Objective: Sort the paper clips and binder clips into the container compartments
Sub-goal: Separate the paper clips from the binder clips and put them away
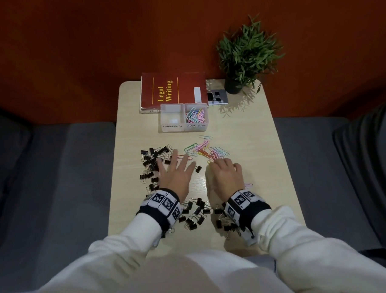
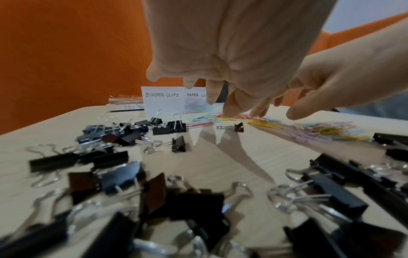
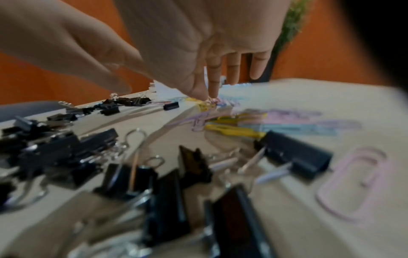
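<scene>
From the head view I see my left hand point(image 1: 177, 172) spread flat, binder clips point(image 1: 152, 162) at its ten o'clock; my right hand point(image 1: 225, 173) curls onto paper clips point(image 1: 206, 151) at twelve. The container point(image 1: 184, 118) sits beyond. Left wrist: fingers point(image 2: 229, 106) splayed, holding nothing. Right wrist: fingertips point(image 3: 202, 92) touch the clips; whether they grip, I cannot tell.

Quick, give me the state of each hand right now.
Left hand: open, fingers spread flat over the table, holding nothing.
Right hand: fingertips down in the loose paper clips; whether it pinches any cannot be told.
</scene>
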`<state>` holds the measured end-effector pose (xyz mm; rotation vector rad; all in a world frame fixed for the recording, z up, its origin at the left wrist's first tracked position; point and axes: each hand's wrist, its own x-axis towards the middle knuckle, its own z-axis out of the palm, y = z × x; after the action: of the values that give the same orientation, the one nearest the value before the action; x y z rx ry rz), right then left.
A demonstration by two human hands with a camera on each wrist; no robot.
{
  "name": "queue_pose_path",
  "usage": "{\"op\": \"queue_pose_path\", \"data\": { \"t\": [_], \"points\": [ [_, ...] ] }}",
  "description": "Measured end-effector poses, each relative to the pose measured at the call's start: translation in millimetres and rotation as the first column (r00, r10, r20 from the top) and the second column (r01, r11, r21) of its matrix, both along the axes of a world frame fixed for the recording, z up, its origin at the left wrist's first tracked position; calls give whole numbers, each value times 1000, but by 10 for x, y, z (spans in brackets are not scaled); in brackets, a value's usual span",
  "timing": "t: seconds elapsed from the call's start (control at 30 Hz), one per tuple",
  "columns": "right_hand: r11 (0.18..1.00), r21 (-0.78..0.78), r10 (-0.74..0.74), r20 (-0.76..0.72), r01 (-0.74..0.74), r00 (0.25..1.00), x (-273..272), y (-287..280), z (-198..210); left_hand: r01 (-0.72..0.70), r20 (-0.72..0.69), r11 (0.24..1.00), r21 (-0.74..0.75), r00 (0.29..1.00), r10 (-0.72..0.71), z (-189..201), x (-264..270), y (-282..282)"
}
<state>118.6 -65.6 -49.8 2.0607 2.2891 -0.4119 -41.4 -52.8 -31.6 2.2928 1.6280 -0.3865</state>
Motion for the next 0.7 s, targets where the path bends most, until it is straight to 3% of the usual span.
{"op": "queue_pose_path", "data": {
  "t": [0.13, 0.27, 0.37, 0.47, 0.57, 0.63, 0.7],
  "points": [
    [998, -16, -53, 33, 54, 998, -15, 25, 19, 123, -92, 991, -46, 988, -127, 17, 96, 86],
    [983, -152, 104, -16, -106, 994, -230, 268, 166, 88, -118, 996, -25, 989, -90, 61, -117, -60],
    [939, -270, 240, 72, -212, 968, -349, 425, 202, 19, -144, 999, -30, 989, -23, 132, -283, -162],
    [973, -215, 94, 27, -86, 995, -39, 511, 328, -40, -66, 999, -18, 997, 39, 144, -362, -208],
    [991, -131, -38, -74, 28, 996, 490, 334, 429, 114, 22, 988, 109, 993, -117, 108, -284, -345],
    [993, -105, -58, -96, 48, 994, 745, 55, 417, 321, 79, 947, 35, 943, -322, 69, -106, -507],
    [992, -100, -84, -128, 72, 988, 849, -261, 357, 530, 95, 846, -50, 846, -524, 22, 109, -666]
  ]
}}
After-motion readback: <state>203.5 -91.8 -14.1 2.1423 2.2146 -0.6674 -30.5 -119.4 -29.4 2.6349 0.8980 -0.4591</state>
